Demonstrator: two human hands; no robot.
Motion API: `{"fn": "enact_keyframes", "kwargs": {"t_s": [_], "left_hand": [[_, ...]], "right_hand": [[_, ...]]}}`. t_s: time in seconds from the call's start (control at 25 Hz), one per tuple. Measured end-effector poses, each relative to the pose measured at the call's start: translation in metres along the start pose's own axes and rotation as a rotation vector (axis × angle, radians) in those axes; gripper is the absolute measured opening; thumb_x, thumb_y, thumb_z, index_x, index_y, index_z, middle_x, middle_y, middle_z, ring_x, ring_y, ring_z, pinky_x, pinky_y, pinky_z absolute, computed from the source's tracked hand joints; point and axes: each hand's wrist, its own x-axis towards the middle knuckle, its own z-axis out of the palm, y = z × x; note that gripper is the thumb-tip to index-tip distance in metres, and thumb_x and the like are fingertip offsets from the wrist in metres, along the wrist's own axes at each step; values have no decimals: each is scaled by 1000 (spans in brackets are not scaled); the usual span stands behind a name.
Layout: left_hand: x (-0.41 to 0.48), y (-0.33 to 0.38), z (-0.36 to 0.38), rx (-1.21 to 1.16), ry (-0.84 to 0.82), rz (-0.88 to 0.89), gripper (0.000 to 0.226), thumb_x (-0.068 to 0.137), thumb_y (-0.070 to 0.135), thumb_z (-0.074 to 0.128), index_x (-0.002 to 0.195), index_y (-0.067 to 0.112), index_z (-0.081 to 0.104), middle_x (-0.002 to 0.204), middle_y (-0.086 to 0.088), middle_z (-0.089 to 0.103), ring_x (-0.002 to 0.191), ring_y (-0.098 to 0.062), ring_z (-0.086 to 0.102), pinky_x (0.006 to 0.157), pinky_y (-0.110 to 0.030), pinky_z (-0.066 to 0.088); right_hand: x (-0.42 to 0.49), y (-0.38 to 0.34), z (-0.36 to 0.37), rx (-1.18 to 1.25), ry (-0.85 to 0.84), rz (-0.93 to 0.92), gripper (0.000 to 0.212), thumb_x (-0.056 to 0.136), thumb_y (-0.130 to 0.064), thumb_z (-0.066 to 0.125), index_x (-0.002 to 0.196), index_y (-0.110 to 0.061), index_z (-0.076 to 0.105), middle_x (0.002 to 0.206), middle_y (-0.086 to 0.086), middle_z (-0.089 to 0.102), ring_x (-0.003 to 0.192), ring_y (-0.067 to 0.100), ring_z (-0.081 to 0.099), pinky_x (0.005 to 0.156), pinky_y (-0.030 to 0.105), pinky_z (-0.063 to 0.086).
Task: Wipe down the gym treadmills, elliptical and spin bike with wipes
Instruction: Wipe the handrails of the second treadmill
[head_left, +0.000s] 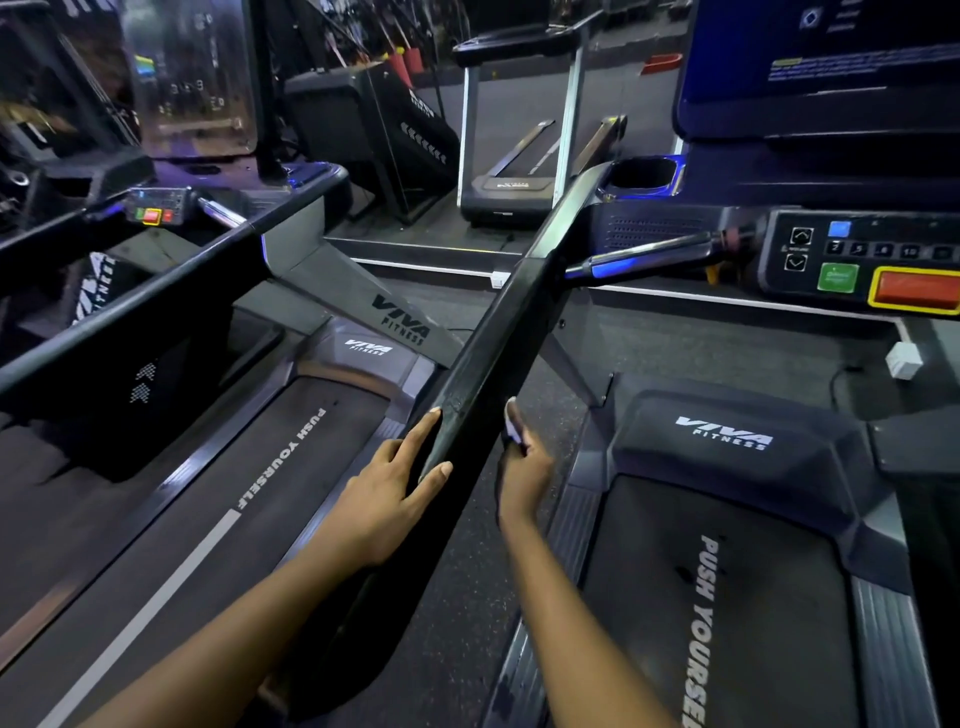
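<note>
Nearby, two bare forearms are seen reaching forward to a black handrail (498, 332) that runs diagonally between two treadmills. The left hand (387, 488) is laid against the rail's left side, fingers straight along it and thumb across its top edge. The right hand (524, 473) is held just beside the rail's right side, fingers curled, with a small pale wipe (513, 427) pinched at the fingertips; whether it touches the rail cannot be told. Below, the left belt (208, 509) and right belt (727, 597) are marked "PUSH YOURSELF". Further on, a console (857, 260) with a green button (837, 276) and a red button (917, 288) is seen, with a cup holder (644, 176) beside it. Beyond, another treadmill (514, 192) is parked.
</note>
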Motion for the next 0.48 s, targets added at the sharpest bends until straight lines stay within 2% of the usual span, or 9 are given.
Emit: {"fn": "enact_keyframes", "kwargs": {"t_s": [0.12, 0.2, 0.28, 0.36, 0.48], "left_hand": [[1, 1, 0, 10, 11, -4, 59, 97, 50, 33, 146, 49, 1, 137, -5, 41, 125, -24, 43, 97, -34, 33], [1, 1, 1, 14, 11, -10, 59, 97, 50, 33, 147, 47, 2, 137, -7, 41, 125, -27, 43, 96, -35, 33], [1, 3, 1, 14, 10, -7, 58, 97, 50, 32, 147, 47, 3, 135, -9, 42, 124, -29, 44, 95, -35, 33], [2, 3, 0, 15, 11, 2, 58, 97, 49, 32, 147, 46, 3, 133, -9, 43, 122, -29, 44, 94, -35, 33], [2, 2, 1, 16, 10, -4, 58, 98, 49, 32, 147, 46, 3, 132, -8, 43, 123, -28, 42, 96, -36, 32]], "right_hand": [[-56, -10, -11, 31, -81, 18, 52, 82, 23, 43, 116, -13, 60, 118, -8, 58, 100, -19, 53, 90, 3, 38], [-73, -16, -24, -7, -129, -18, 52, 79, 26, 41, 115, -5, 62, 117, -8, 58, 99, -20, 53, 90, 3, 38], [-54, -25, -33, -47, -60, -79, 47, 81, 22, 44, 115, -3, 62, 116, 0, 61, 100, -14, 52, 90, 5, 41], [-10, -36, -29, -87, 25, -51, 42, 86, 15, 44, 118, -6, 62, 118, 4, 62, 100, -5, 54, 81, 4, 41], [53, -50, -4, -166, 27, 45, 44, 89, 11, 38, 119, -10, 62, 122, 10, 61, 107, 20, 59, 70, 13, 36]]}}
